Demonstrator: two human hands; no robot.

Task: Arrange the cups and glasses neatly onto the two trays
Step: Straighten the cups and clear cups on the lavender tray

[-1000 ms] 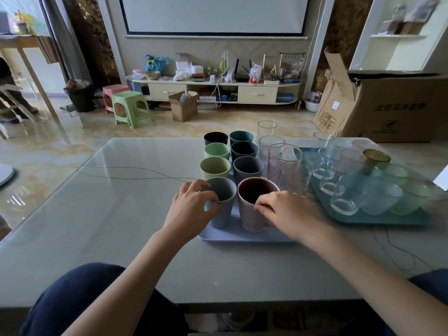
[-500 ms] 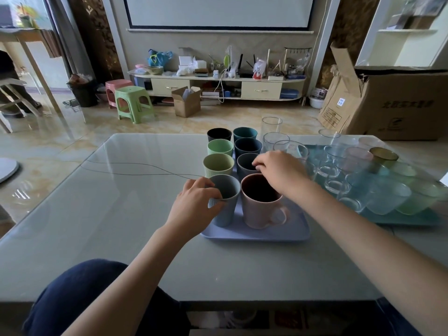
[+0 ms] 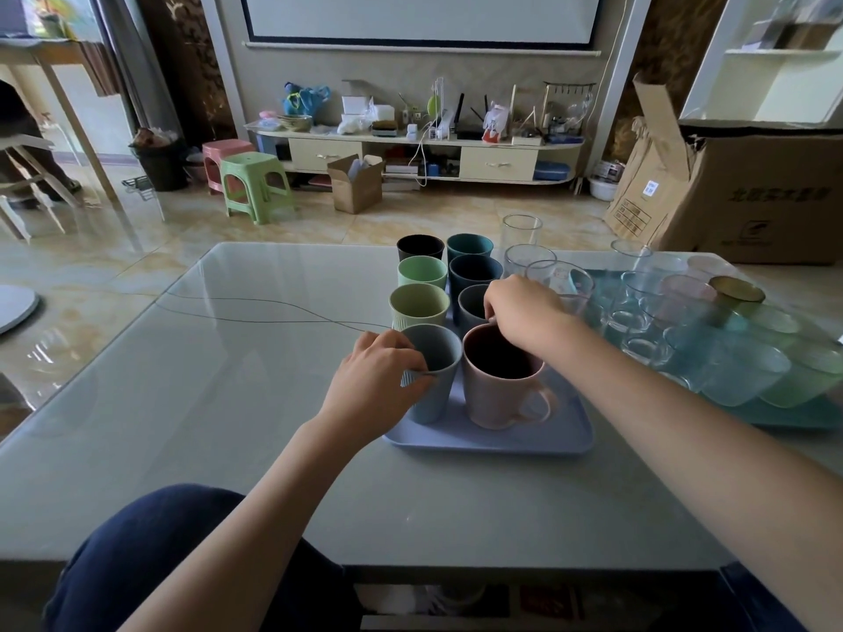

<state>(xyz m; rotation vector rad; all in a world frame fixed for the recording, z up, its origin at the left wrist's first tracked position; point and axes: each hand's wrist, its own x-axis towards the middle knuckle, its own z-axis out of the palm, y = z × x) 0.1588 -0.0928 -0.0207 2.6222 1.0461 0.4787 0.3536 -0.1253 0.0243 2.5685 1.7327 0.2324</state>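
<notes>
A lilac tray [image 3: 502,442] holds two rows of cups: black [image 3: 419,247], mint [image 3: 422,272], olive [image 3: 418,307] and blue-grey [image 3: 435,394] on the left; teal [image 3: 470,245], dark blue [image 3: 474,272], dark grey [image 3: 470,307] and a pink mug [image 3: 502,394] on the right. My left hand [image 3: 378,385] grips the blue-grey cup by its side. With curled fingers, my right hand [image 3: 524,307] pinches the dark grey cup's rim, just behind the pink mug. Clear glasses [image 3: 529,262] stand to the right of the cups. A teal tray [image 3: 798,419] holds several glasses and tinted cups.
A thin wire [image 3: 273,312] lies across the glass table [image 3: 228,403], ending near the olive cup. A large cardboard box [image 3: 752,193] stands on the floor past the table's right corner. My knee [image 3: 150,554] is under the near edge.
My right hand left the pink mug's front and reached back over it to the dark grey cup, uncovering the mug's handle. My left hand stayed on the blue-grey cup.
</notes>
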